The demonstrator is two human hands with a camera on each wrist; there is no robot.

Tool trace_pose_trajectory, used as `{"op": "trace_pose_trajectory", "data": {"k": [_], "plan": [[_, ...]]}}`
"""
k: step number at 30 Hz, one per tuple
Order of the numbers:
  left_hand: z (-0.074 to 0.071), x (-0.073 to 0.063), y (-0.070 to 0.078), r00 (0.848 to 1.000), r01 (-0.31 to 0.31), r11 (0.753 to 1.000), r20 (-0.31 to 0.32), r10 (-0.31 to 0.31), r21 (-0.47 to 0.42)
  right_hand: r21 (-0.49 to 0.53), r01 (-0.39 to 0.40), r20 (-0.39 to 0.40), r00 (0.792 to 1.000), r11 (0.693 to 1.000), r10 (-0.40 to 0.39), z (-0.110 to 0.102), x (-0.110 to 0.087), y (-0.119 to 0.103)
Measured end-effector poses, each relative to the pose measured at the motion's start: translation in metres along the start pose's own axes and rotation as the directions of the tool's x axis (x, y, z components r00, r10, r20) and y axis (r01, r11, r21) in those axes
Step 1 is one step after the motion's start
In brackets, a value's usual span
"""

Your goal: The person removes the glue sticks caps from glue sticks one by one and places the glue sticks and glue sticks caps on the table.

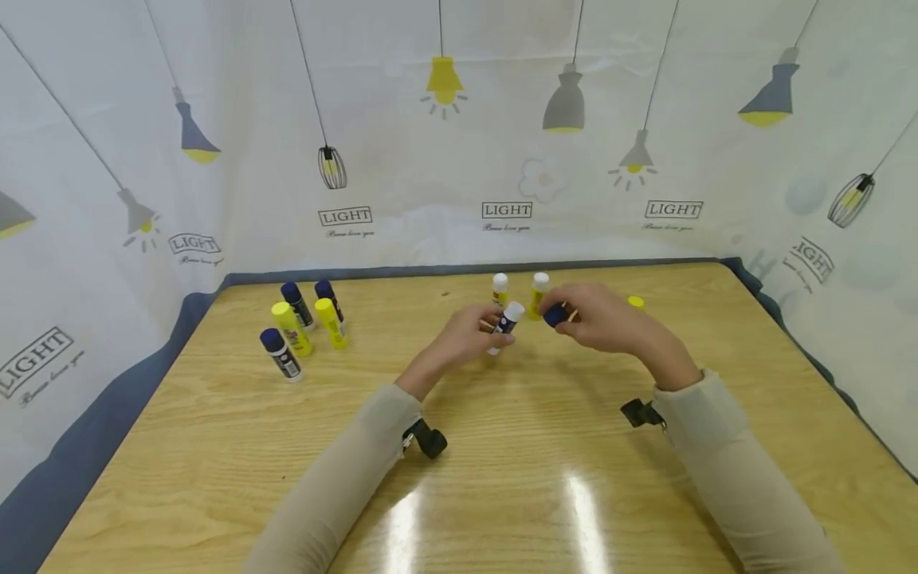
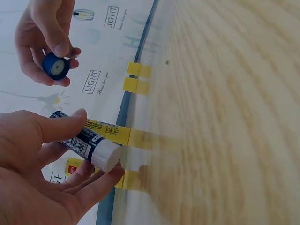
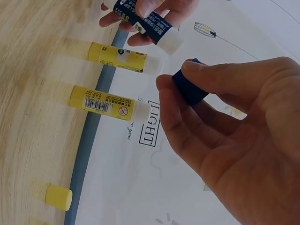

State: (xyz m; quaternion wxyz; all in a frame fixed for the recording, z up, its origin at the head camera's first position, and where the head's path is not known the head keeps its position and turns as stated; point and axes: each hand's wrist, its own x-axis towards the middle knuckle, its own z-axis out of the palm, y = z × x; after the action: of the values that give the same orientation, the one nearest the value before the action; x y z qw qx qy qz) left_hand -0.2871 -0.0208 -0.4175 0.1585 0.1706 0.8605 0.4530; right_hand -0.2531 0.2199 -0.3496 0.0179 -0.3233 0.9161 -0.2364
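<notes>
Bkgd: white curtain (image 1: 430, 159) printed w/ lamps + "LIGHT" text, behind wood table (image 1: 502, 510). Two beige sleeves (image 1: 706, 418) reach in from the near edge, blk wrist cam (image 1: 428, 438) at each cuff.

R hand (image 1: 602, 319): thumb + fingertips pinch navy cap, remaining fingers part-curled. L hand (image 1: 466, 331): thumb one side, fingers other, gripping navy glue stick (image 1: 506, 324) approx mid-body. Stick is off the table, tilted, white top exposed, white base down.

L side of table: cluster of 5 capped sticks, all upright: 3 navy sticks (image 1: 281, 355), 2 yellow sticks (image 1: 292, 328). Just behind the hands: 2 uncapped yellow sticks (image 3: 105, 103), upright, white tops showing, side by side w/ a gap.

Smallest: navy cap (image 1: 554, 316), apart from its stick, hollow side visible in L wrist view. 2 yellow caps (image 2: 131, 84) sit on table past R hand, next to each other.
</notes>
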Motion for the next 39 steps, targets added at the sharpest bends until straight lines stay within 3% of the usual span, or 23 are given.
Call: {"op": "trace_pose_trajectory", "data": {"k": [9,16,29,39], "plan": [[0.004,0.011,-0.005,0.998,-0.047,0.999,-0.048,0.047,-0.009,-0.018,-0.030,0.053,0.998,0.999,0.030,-0.005,0.000,0.005],[0.004,0.012,-0.010,0.998,-0.003,0.998,-0.068,-0.001,-0.058,-0.008,-0.071,0.060,0.996,0.997,0.071,-0.007,0.001,0.008],[0.003,0.014,-0.009,0.998,-0.001,0.999,-0.057,-0.002,-0.050,0.028,-0.157,-0.001,0.988,0.987,0.157,-0.017,-0.007,0.028],[-0.004,0.010,-0.011,0.997,0.022,0.999,-0.075,-0.025,-0.038,0.032,-0.212,0.003,0.977,0.977,0.212,-0.025,-0.015,0.045]]}}
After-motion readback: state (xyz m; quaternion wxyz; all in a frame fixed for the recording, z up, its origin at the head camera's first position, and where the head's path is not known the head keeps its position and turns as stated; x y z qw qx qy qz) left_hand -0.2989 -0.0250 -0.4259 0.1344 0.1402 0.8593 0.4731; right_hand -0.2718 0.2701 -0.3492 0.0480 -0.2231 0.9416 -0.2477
